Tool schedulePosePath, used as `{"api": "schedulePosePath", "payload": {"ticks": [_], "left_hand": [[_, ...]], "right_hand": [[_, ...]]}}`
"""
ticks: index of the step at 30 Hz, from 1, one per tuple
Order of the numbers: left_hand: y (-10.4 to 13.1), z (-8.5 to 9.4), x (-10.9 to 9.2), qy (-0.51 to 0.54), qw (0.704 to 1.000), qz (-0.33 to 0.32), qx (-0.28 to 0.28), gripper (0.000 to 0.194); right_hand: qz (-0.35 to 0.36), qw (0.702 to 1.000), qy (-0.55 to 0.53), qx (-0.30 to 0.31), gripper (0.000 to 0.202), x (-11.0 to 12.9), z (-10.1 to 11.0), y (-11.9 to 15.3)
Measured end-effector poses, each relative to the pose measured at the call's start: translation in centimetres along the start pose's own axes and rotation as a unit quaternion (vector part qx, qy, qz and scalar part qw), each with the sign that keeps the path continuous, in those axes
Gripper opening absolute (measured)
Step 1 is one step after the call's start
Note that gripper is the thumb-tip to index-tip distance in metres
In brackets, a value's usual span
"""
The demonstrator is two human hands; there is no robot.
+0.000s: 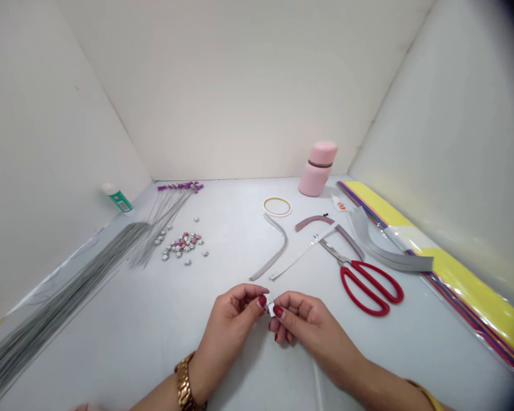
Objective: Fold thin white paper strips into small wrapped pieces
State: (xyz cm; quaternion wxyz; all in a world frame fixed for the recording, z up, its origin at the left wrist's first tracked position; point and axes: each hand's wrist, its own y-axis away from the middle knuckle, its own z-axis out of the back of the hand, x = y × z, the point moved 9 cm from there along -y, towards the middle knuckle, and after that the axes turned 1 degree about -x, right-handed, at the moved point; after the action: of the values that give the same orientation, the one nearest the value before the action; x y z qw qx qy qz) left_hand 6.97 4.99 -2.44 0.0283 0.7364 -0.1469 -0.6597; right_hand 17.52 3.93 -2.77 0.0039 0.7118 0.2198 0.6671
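Observation:
Between my two hands, low in the middle of the head view, is a small folded piece of silvery-white paper strip [270, 309]. My left hand [233, 322] pinches its left side between thumb and forefinger. From the right, my right hand [310, 325] grips the other side, thumb on top and the remaining fingers curled below. The fingertips partly cover the paper. Just beyond lie a curved grey paper strip [284, 242] and a straight pale strip [302, 252]. Off to the left is a loose pile of tiny folded paper stars [186, 243], mostly silver, some pink or purple.
Red-handled scissors [364, 284] lie right, near a mauve strip [314, 220] and wide silver strips [394, 258]. Coloured sheets [458, 268] line the right wall. Wires [68, 294] and purple-tipped stems [180, 187] lie left. A pink flask [317, 169], tape ring [277, 213] and glue stick [119, 200] stand farther back.

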Motion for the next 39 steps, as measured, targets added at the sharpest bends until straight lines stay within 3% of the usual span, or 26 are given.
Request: {"api": "schedulePosePath", "payload": {"ticks": [4,8,15,21,28,34,39], "left_hand": [[0.0,0.0,-0.6,-0.032,0.999,-0.032,-0.002,0.016],[0.0,0.1,-0.6,-0.031,0.999,-0.018,-0.004,0.017],[0.2,-0.9,-0.7,0.016,0.999,-0.007,0.042,0.016],[0.3,-0.9,-0.4,0.031,0.999,0.0,0.04,0.015],[0.2,-0.3,-0.2,0.006,1.0,0.015,0.006,0.011],[0.2,-0.8,-0.2,0.008,0.999,0.014,0.04,0.015],[0.3,-0.9,-0.7,-0.027,0.999,-0.003,0.045,0.015]], "right_hand": [[0.001,1.0,-0.016,0.013,0.017,0.2,-0.3,0.1],[-0.009,1.0,-0.023,0.016,0.009,0.0,-0.4,0.1],[0.014,1.0,0.001,-0.002,0.026,0.0,0.0,0.1],[0.02,1.0,0.003,-0.003,0.028,0.3,0.0,0.1],[0.071,0.996,0.051,0.003,0.019,1.2,0.1,0.3],[0.078,0.994,0.073,0.023,0.02,1.3,-0.4,0.2],[0.11,0.985,0.133,-0.002,0.018,1.9,-0.3,0.6]]}}
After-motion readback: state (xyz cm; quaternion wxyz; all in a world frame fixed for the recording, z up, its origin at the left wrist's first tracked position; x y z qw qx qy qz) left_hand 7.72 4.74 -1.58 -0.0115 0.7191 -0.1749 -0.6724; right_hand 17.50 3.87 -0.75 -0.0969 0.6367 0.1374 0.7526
